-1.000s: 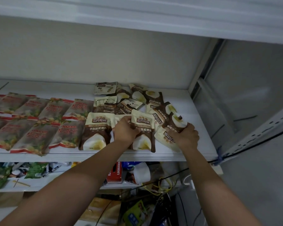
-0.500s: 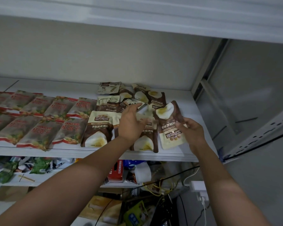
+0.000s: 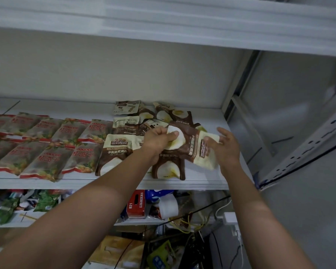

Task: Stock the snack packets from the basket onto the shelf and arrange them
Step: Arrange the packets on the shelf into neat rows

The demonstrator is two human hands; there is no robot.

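**A:** What are the fingers doing?

**B:** The left hand grips the white end of a brown packet, fingers curled under and thumb on top. The right hand has its fingers spread wide and straight, with the thumb laid on the packet's cream end. The packet lies crosswise between the two hands, just above the shelf.

**A:** Any writing you can read?

**B:** The held packet's print runs sideways and is too blurred to read. Left of the left fingers a front packet lies flat. It reads 三只松鼠 on a dark band, with 手剥夏威夷果 beneath. Further left, two rows of red-trimmed packets each read 桂圆干 in red. Below the left wrist, on the lower shelf, a red box says LIGHERS and 821.

**A:** And beyond the fingertips?

**B:** There is a loose pile of brown-and-cream packets. They overlap, and some lie back side up. Their small print is unreadable.

**A:** Edges and room?

**B:** Under both hands a second brown packet lies with its bottom edge near the shelf's front lip. The front red row reaches that lip too. Right of the right fingers, bare white shelf runs to the grey upright post. Behind the red rows a bare strip runs to the back wall. The upper shelf sits well above the fingers.
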